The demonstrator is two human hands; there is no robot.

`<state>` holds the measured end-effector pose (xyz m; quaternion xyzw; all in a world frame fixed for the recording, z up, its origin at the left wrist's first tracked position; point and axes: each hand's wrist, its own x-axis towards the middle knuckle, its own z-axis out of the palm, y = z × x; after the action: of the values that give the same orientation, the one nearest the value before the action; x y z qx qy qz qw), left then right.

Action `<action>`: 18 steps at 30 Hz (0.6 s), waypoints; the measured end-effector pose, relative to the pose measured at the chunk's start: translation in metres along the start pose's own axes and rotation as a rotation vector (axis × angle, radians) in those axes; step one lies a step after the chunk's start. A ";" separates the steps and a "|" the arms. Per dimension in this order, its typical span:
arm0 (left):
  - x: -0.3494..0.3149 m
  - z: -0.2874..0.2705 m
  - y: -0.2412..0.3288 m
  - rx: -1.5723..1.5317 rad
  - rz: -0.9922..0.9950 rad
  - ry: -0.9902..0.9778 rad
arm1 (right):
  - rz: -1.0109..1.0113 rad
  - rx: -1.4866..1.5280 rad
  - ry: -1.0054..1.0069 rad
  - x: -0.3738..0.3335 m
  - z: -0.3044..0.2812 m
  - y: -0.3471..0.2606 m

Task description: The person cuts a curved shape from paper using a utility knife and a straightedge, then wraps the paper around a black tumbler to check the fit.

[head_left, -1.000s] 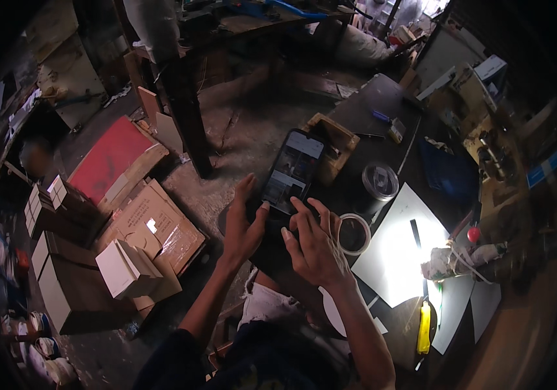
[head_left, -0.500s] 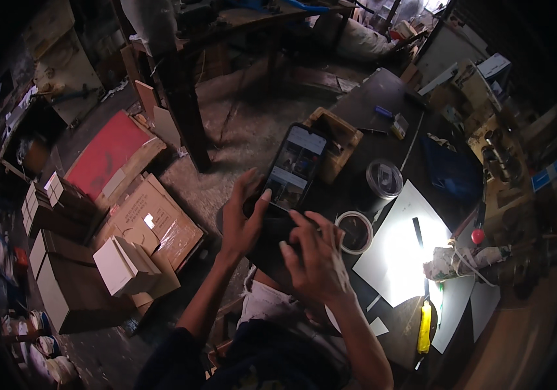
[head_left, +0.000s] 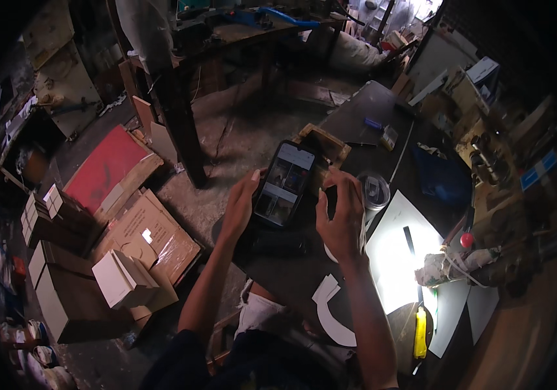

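Observation:
A dark-framed smartphone (head_left: 283, 185) with a lit screen of pictures stands tilted over the dark table. My left hand (head_left: 239, 207) grips its left edge, thumb up along the side and fingers mostly hidden behind it. To the right of the phone, my right hand (head_left: 343, 218) hangs apart from it, fingers bent and spaced, with nothing visible between them. A wooden box (head_left: 327, 146) sits just behind the phone. Beside my right hand is a round container with a clear lid (head_left: 374, 190). A curved white paper strip (head_left: 331, 318) lies by my right forearm.
Brightly lit white paper (head_left: 389, 260), a yellow cutter knife (head_left: 420, 331) and a cloth-wrapped bundle (head_left: 447, 265) are at right. A lighter (head_left: 388, 138) and blue pouch (head_left: 442, 170) lie farther back. Cardboard (head_left: 145, 227), boxes (head_left: 73, 292) and a red panel (head_left: 109, 166) occupy the left.
My right hand has lifted away from the phone's lower end to its right side. My left thumb has left the screen for the edge. The phone sits slightly lower and farther left.

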<state>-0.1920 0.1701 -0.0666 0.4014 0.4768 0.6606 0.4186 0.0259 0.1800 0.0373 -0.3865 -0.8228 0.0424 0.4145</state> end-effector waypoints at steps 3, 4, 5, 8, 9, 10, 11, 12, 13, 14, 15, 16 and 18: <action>0.000 -0.001 0.004 0.005 -0.038 -0.061 | -0.008 -0.249 -0.104 0.005 -0.001 0.007; 0.002 -0.001 0.003 0.004 -0.037 -0.064 | -0.007 -0.251 -0.103 0.009 0.002 0.010; 0.005 0.000 0.002 0.023 -0.082 0.008 | -0.012 -0.299 -0.135 0.013 0.005 0.014; 0.007 0.004 0.014 -0.022 -0.139 -0.008 | 0.006 -0.425 -0.163 0.024 0.009 0.017; 0.007 0.005 0.018 -0.087 -0.152 -0.088 | 0.024 -0.500 -0.163 0.026 0.009 0.016; 0.008 0.004 0.017 -0.087 -0.150 -0.087 | 0.022 -0.499 -0.163 0.028 0.012 0.017; 0.010 0.003 0.013 -0.119 -0.123 -0.115 | 0.037 -0.554 -0.220 0.029 0.015 0.018; 0.010 0.001 0.009 -0.151 -0.096 -0.143 | 0.051 -0.609 -0.278 0.030 0.017 0.018; 0.012 -0.001 0.005 -0.151 -0.096 -0.140 | 0.049 -0.608 -0.279 0.033 0.018 0.018; 0.013 -0.004 0.001 -0.136 -0.080 -0.162 | 0.051 -0.604 -0.317 0.038 0.018 0.019; 0.014 -0.003 0.002 -0.121 -0.066 -0.190 | 0.058 -0.602 -0.354 0.042 0.017 0.022; 0.013 0.000 0.001 -0.123 -0.067 -0.193 | 0.061 -0.604 -0.354 0.044 0.017 0.025; 0.009 0.008 0.000 -0.179 -0.067 -0.170 | 0.002 -0.550 -0.274 0.048 0.016 0.033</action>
<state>-0.1873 0.1808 -0.0638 0.4009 0.3918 0.6496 0.5136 0.0170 0.2400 0.0450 -0.4757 -0.8513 -0.1297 0.1793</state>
